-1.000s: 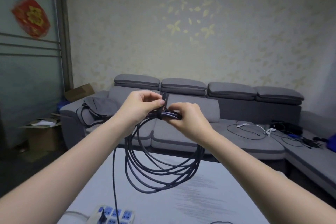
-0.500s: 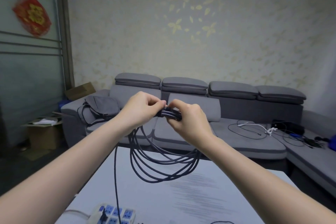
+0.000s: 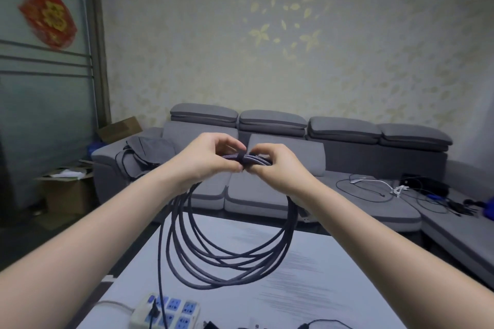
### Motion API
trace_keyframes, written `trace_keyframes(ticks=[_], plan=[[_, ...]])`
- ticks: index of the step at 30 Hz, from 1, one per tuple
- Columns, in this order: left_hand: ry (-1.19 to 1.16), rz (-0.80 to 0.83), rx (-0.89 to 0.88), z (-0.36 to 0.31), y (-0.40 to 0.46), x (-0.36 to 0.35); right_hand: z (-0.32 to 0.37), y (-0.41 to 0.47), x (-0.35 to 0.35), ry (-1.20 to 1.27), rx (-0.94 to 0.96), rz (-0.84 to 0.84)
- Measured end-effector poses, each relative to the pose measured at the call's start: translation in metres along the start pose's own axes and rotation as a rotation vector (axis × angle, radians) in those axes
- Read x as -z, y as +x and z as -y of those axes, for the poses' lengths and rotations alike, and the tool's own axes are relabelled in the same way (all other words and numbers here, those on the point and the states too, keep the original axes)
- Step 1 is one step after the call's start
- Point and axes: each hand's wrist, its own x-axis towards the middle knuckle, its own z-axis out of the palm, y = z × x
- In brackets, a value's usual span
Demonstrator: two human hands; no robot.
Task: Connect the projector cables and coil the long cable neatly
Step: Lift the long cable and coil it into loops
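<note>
cable (image 3: 230, 256), dark and braided, hangs in loops, its strapped top pinched by left hand (image 3: 207, 161) and right hand (image 3: 278, 168) fingers.

light: dim, cool, even indoor light, source out of frame | shadows: soft, darkest at the floor on the left | glare: none, pale sheen on the bench (image 3: 307, 256) | blur: red wall ornament (image 3: 48, 17) smeared | distortion: wide-angle bending of door frame (image 3: 100, 43) near left edge
</note>
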Motion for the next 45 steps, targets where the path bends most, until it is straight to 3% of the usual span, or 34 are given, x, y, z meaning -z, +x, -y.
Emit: trace_keyframes(ticks=[8,15,23,27,36,45], plan=[[0.294,-0.208,-0.001,0.006,0.004,-0.020,0.006,0.003,-0.002,0.175,-0.246,0.122],[0.423,-0.047,0.066,0.006,0.013,-0.023,0.004,0.005,-0.008,0.116,-0.264,0.126],[0.108,-0.137,0.159,0.009,0.016,-0.030,0.003,0.007,-0.007,0.164,-0.315,0.102],[0.011,-0.096,0.197,0.009,0.014,-0.028,0.003,0.006,-0.008,0.151,-0.316,0.099],[0.037,-0.043,0.193,0.007,0.016,-0.020,0.004,0.005,-0.012,0.129,-0.263,0.101],[0.019,-0.252,0.034,0.002,0.008,-0.041,0.002,0.010,-0.006,0.045,-0.247,0.011]])
